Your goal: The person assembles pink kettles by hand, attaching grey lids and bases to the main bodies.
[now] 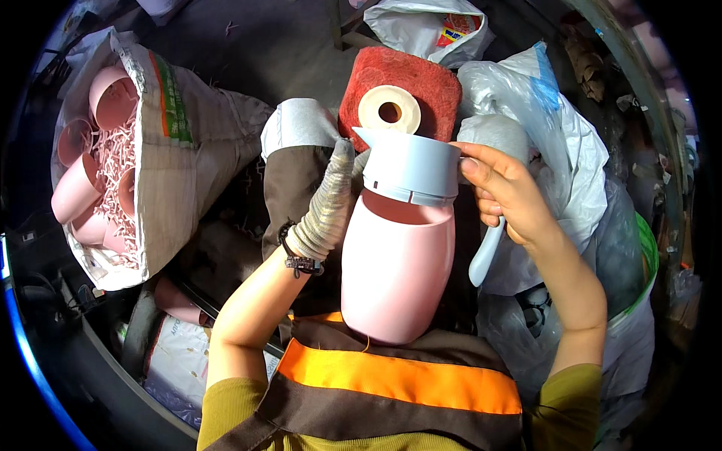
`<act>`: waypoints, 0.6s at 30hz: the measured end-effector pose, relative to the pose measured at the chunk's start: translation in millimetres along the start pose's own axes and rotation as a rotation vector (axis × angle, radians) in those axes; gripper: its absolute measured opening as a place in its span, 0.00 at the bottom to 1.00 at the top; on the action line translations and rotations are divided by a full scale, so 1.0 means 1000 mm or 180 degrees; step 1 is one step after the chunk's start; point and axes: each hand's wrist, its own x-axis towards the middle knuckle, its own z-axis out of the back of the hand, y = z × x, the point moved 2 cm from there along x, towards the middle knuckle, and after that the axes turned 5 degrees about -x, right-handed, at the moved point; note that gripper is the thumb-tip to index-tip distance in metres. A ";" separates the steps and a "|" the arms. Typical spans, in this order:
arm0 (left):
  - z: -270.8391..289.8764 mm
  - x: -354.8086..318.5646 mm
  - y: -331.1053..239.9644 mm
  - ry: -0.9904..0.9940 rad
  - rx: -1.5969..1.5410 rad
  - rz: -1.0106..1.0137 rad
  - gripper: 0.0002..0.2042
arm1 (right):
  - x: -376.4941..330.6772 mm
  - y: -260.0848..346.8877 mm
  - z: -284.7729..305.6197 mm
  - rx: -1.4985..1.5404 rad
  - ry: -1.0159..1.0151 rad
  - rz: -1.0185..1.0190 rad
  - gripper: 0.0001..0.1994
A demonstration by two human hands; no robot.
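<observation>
My right hand (508,184) is closed around the handle of a pale blue jug top (410,169), a ring-shaped collar with a pointed spout. The spout points left and the handle's free end hangs below my fingers. Just under the collar stands a pink jug body (398,270), open at the top, resting against my lap and apron. The collar overlaps the far part of its mouth; whether it is seated cannot be seen. My left hand (327,199), in a striped knit glove, is beside the jug and spout with fingers stretched upward. The thumb is mostly hidden.
At left, a white woven sack (184,169) holds several pink jug bodies (75,188) and many thin pink scraps. Ahead is a red padded block (436,90) with a cream ring (410,113) on it. Plastic bags (579,150) crowd the right side; another white bag (406,22) lies beyond.
</observation>
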 end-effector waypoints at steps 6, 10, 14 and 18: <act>0.010 0.001 0.002 -0.0058 -0.0462 0.0194 0.45 | 0.011 -0.003 0.005 -0.0171 0.0265 0.0055 0.26; 0.014 0.004 0.005 -0.0044 -0.0451 0.0063 0.45 | 0.021 -0.009 0.007 -0.0032 0.0480 0.0167 0.23; 0.018 0.007 0.007 -0.0232 -0.0256 -0.0126 0.44 | 0.031 -0.016 0.012 -0.0179 0.0573 0.0232 0.22; 0.033 0.004 0.015 0.0203 -0.0528 0.0035 0.43 | 0.030 -0.017 0.011 -0.0654 0.0462 0.0448 0.23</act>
